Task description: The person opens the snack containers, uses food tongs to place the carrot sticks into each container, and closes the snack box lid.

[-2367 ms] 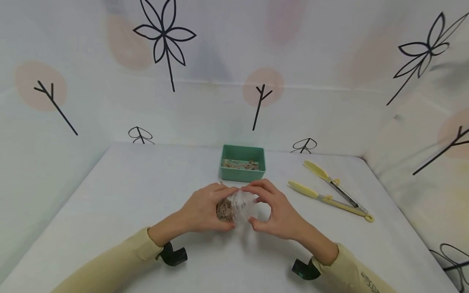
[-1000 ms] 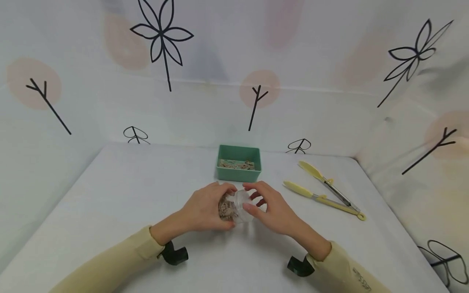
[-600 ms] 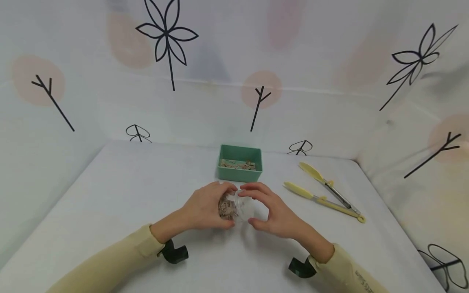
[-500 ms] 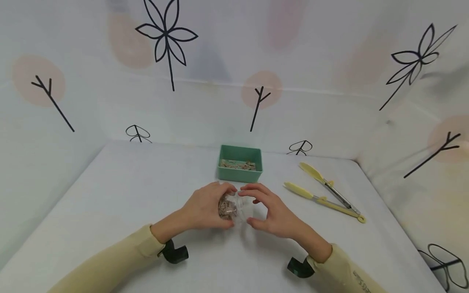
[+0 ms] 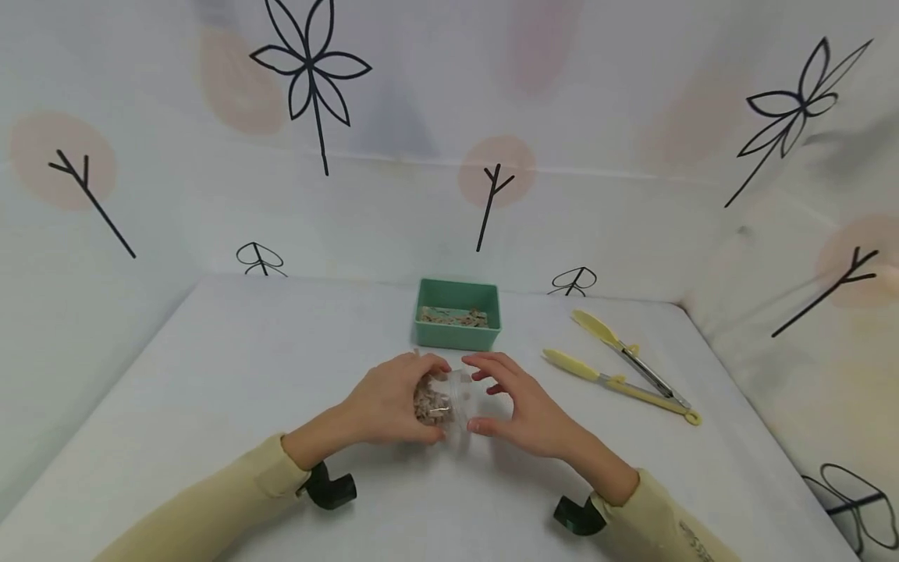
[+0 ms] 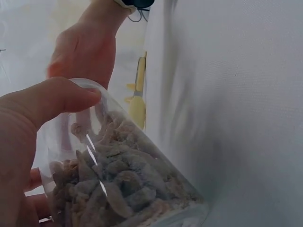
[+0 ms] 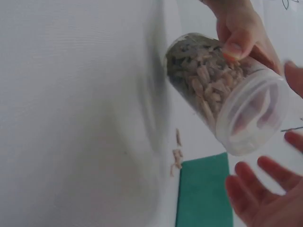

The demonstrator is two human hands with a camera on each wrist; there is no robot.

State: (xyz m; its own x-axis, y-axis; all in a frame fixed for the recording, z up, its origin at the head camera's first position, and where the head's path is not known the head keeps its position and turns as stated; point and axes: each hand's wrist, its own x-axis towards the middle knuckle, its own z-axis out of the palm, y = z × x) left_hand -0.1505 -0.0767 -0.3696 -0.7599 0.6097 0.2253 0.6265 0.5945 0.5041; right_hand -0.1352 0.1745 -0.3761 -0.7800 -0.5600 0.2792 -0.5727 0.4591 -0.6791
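Note:
My left hand (image 5: 391,400) grips a clear plastic jar (image 5: 434,402), which is partly filled with brownish-beige shreds or chips. In the right wrist view the jar (image 7: 203,78) is tilted, and a translucent lid (image 7: 253,113) covers its mouth. Near the lid is my right hand (image 5: 528,410), its fingers spread and apart from it, holding nothing. From the left wrist the left thumb (image 6: 59,97) shows along the jar's side, with the shreds (image 6: 118,175) seen through the wall. The left palm hides part of the jar.
Beyond the hands stands a green rectangular tub (image 5: 458,336) with some similar shreds inside. A few loose shreds (image 7: 177,158) lie beside it. Yellow-tipped tongs (image 5: 632,375) lie spread on the right of the white-covered table (image 5: 281,336). Patterned cloth (image 5: 393,218) encloses the back and sides.
The right hand's fingers have shifted about the lid and now stand off from it, spread wider. The left hand keeps its hold on the jar, which has moved slightly left.

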